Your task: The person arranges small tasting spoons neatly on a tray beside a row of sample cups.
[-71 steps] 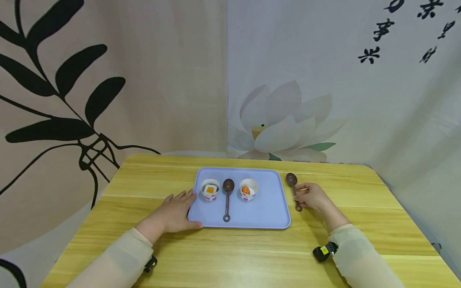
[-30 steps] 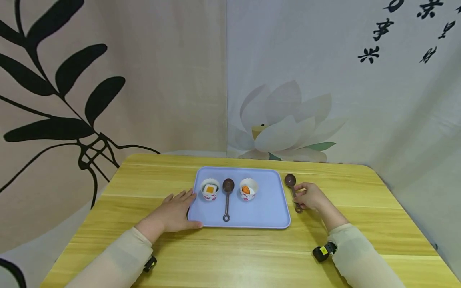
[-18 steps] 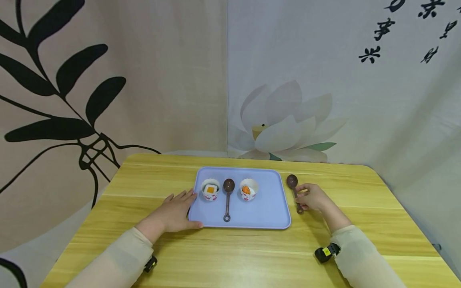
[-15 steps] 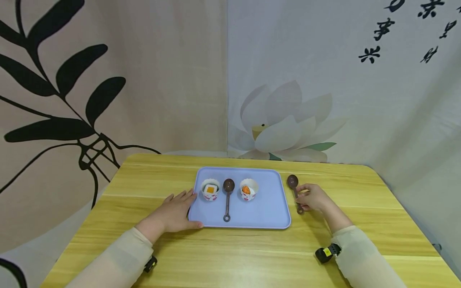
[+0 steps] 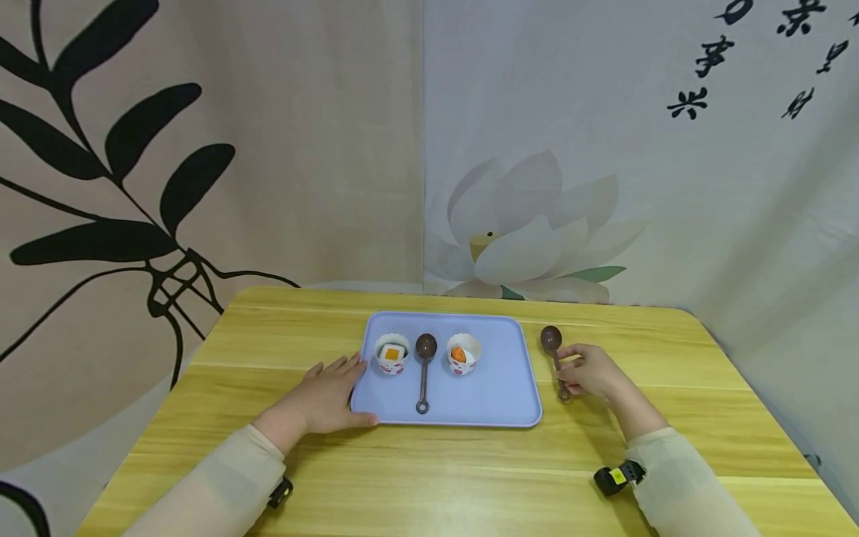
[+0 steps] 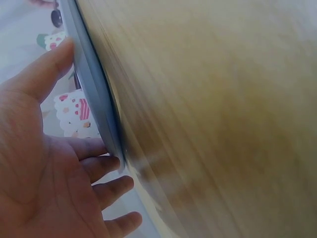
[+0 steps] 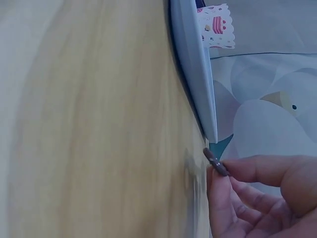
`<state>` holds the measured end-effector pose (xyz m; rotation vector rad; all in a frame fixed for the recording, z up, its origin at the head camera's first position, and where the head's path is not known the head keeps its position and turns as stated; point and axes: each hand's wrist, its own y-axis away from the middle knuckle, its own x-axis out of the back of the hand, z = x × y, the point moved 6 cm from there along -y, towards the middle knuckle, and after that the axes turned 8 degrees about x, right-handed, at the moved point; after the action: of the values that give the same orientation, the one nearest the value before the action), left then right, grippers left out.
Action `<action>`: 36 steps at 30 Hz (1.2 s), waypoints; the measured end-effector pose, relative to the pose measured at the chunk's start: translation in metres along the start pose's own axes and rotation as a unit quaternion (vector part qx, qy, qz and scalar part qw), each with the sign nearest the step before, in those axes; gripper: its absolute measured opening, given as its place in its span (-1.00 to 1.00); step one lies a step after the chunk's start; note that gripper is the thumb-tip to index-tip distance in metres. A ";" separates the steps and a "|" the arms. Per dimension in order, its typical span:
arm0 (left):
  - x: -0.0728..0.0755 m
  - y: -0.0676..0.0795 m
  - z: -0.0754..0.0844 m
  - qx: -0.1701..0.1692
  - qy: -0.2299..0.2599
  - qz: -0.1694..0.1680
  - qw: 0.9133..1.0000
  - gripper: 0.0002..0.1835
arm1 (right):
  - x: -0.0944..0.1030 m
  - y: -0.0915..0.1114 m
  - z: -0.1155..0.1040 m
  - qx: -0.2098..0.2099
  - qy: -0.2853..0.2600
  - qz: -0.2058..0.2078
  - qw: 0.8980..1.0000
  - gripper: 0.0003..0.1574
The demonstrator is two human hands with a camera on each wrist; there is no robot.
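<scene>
My right hand pinches the handle of a brown spoon just right of the lavender tray. The right wrist view shows the ringed handle end between thumb and fingers, seemingly a little off the table. My left hand lies with fingers spread against the tray's left edge, its thumb at the near corner. On the tray a second brown spoon lies between two patterned paper cups. The left cup holds a white piece with a yellow square; inside the right cup is an orange piece.
The tray stands on a wood-grain table. Behind the table's far edge hangs a curtain printed with leaves, a lotus and characters. Each sleeve has a small black device at the wrist, such as the right one.
My right hand has shifted slightly right and toward me with the spoon, widening its gap to the tray. The left hand, tray, cups and other spoon have stayed in place.
</scene>
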<state>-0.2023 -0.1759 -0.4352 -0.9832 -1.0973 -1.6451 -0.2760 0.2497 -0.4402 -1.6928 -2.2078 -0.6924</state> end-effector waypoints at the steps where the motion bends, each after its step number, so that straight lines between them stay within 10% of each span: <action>1: 0.000 0.000 0.000 0.000 0.000 0.000 1.000 0.17 | 0.001 0.001 -0.001 0.001 -0.002 -0.002 1.000 -0.46; 36: 0.000 0.001 0.001 0.003 -0.004 0.002 1.000 0.16 | 0.013 0.030 -0.014 0.034 -0.032 0.010 0.999 -0.42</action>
<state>-0.2016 -0.1751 -0.4347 -0.9873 -1.1042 -1.6345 -0.2520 0.2591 -0.4153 -1.7249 -2.2277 -0.5588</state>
